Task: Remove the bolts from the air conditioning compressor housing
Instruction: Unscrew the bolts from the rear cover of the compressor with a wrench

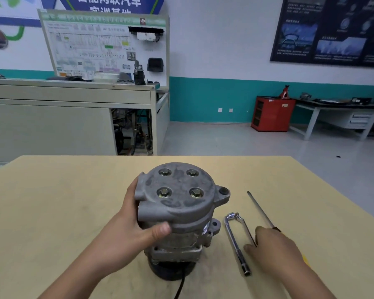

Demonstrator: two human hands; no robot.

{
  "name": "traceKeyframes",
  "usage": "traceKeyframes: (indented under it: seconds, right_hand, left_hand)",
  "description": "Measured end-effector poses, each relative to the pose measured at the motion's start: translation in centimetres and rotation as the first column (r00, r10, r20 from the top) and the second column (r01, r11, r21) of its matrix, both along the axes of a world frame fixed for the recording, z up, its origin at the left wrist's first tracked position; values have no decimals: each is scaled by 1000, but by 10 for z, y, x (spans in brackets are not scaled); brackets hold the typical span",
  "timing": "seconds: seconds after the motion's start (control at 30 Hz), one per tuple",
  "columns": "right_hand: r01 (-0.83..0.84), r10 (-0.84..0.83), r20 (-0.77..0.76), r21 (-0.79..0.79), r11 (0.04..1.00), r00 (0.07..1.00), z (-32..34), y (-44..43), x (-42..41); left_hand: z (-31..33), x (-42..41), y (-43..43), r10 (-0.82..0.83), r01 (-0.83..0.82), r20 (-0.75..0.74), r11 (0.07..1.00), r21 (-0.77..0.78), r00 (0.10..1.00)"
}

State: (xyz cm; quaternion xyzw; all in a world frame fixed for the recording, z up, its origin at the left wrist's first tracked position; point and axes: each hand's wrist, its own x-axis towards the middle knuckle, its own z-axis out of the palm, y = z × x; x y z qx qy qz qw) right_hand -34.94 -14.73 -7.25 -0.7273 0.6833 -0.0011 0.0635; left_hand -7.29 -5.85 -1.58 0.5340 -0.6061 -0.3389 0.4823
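Workshop room behind a tan bench (pixel 63 212).
A white wiring-diagram board (pixel 104 46) stands on a grey cabinet (pixel 52 126) at upper left; a dark poster (pixel 333 31) hangs at upper right, and below it a red cabinet (pixel 272 114) stands just beside a grey side bench (pixel 333 106).

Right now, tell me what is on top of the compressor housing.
Four bolts sit in round recesses in the top of the compressor housing. Only their hex heads show; the shanks are hidden inside.
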Motion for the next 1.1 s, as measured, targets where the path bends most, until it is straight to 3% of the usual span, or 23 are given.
traceKeyframes:
  seconds: [0.27,0.33,0.4,0.47,0.53,0.67,0.8,1.1]
  right_hand:
    - [16,-16,5,31,999,1000,-4,-15,-3]
    - [37,-38,76,22,999,996,-1,-16,-7]
    - [49,-56,281,34,998,958,6,-16,-13]
    - [31,-82,586,97,995,806,15,-10,-16]
    - [2,-101,794,124,992,599,25,-4,-18]
    - [-94,-96,984,111,989,150,56,5,-14]
    - [-268,-77,965,7,964,-252,95,18,6]
    - [-376,-108,752,-195,906,-650,140,27,59]
  left_hand:
    - [9,-3,7,86,-86,-39,996,-9,996]
    - [10,-2,7,63,-65,-72,998,-23,995]
    - [11,-4,7,42,-46,-112,998,-33,993]
    - [11,-6,6,37,-42,-141,999,-34,989]
    - [11,-8,5,40,-45,-166,999,-29,985]
    - [10,-9,6,44,-50,-192,998,-24,980]
    - [7,-10,9,53,-60,-205,998,-32,977]
    - [0,-4,17,58,-72,-229,996,-56,972]
